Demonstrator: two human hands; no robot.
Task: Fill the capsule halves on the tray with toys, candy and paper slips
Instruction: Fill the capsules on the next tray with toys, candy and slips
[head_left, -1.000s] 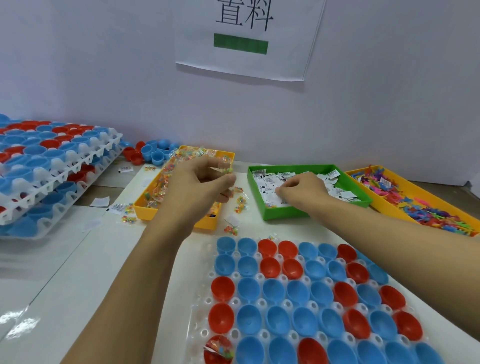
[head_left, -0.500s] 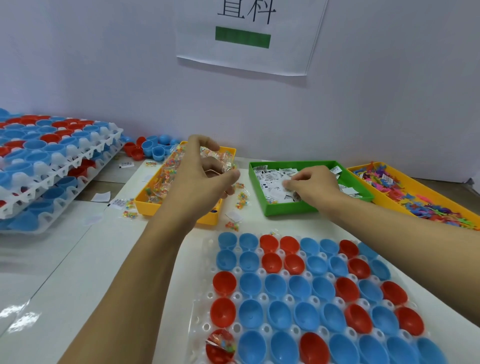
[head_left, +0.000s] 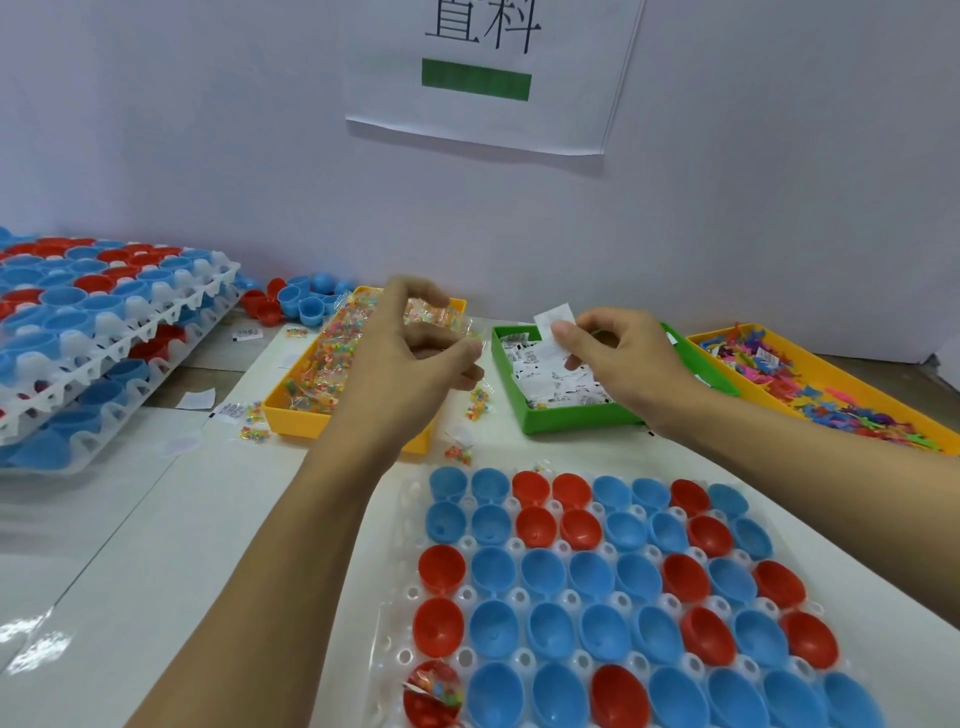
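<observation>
Head view: your left hand (head_left: 410, 358) hung over the yellow bin (head_left: 296, 415) at 11 o'clock, fingers curled and pinching a clear candy packet (head_left: 434, 314). That bin held many small packets of coloured candy. Your right hand (head_left: 618, 358) was above the green bin (head_left: 566, 418) at 12 o'clock, thumb and forefinger pinching one white slip (head_left: 553, 319) lifted clear of the pile. The green bin was filled with printed white slips. At 2 o'clock, the orange bin (head_left: 727, 371) held a heap of small bright plastic toys.

The tray (head_left: 395, 613) lay at 5 o'clock, nearest you, its clear sockets set with red and blue capsule halves (head_left: 592, 577), open side up. Nearly all of them were bare inside; only the red half (head_left: 434, 693) at the tray's near-left corner held a candy packet.

At 9 o'clock, stacked trays (head_left: 130, 338) carried more red and blue halves. Loose cups (head_left: 306, 304) sat against the wall at 11 o'clock. A few stray packets (head_left: 254, 426) and slips lay on the table around the yellow bin. A paper sign (head_left: 483, 78) hung on the wall at 12 o'clock.
</observation>
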